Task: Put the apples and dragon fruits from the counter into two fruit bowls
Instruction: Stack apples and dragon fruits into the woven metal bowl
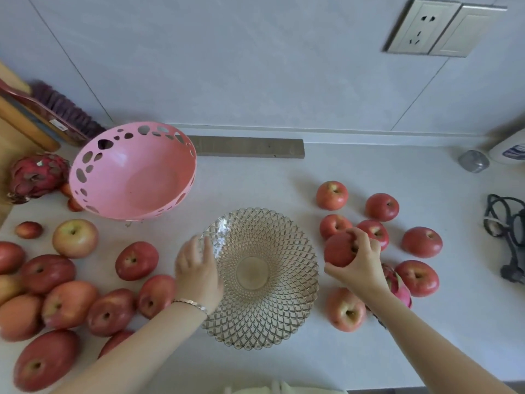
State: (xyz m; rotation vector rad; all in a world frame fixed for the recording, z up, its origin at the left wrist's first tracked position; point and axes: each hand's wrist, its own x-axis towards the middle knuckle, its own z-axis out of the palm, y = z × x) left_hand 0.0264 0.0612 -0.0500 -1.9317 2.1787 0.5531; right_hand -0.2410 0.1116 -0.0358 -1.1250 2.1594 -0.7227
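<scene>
Barely begun — both the glass bowl [260, 277] and pink bowl [133, 172] sit empty. The right hand [359, 264] grips one apple [339, 250] beside the glass bowl; the left hand [197, 270] hovers loose, fingers spread — fruit covers the table's [255, 180] left and right edges.

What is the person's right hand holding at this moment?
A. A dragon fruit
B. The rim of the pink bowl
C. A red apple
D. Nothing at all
C. The right hand is wrapped around a red apple, just to the right of the glass bowl, while the left hand rests open at that bowl's other edge.
</scene>
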